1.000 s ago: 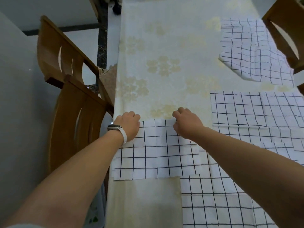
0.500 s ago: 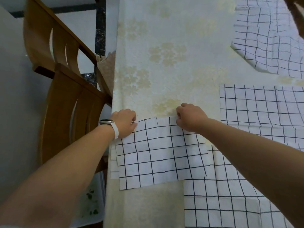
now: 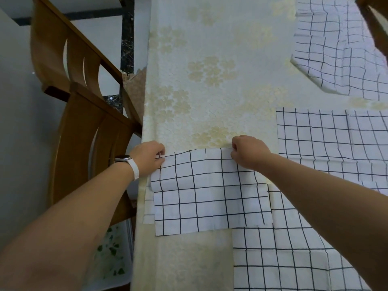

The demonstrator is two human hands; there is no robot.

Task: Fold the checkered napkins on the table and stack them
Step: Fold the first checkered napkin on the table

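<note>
A folded white napkin with a black grid [image 3: 210,192] lies at the table's left edge, on the cream flowered tablecloth [image 3: 210,91]. My left hand [image 3: 148,157] pinches its far left corner. My right hand [image 3: 248,151] pinches its far right corner. That far edge is slightly raised and wavy. A second layer of the same napkin peeks out at its left side. An unfolded checkered napkin [image 3: 336,139] lies flat to the right. Another flat napkin [image 3: 279,263] sits at the near right, partly under my right forearm. A rumpled napkin [image 3: 340,53] lies far right.
Two wooden chairs [image 3: 84,127] stand close against the table's left side. A patterned white tray or lid [image 3: 111,259] sits low by the near chair. Part of another wooden chair [image 3: 375,19] shows at the top right corner.
The folded napkin has turned slightly anticlockwise and slid a little toward me. Both hands have gone from pressing on its far edge to pinching its far corners. The camera has tilted down.
</note>
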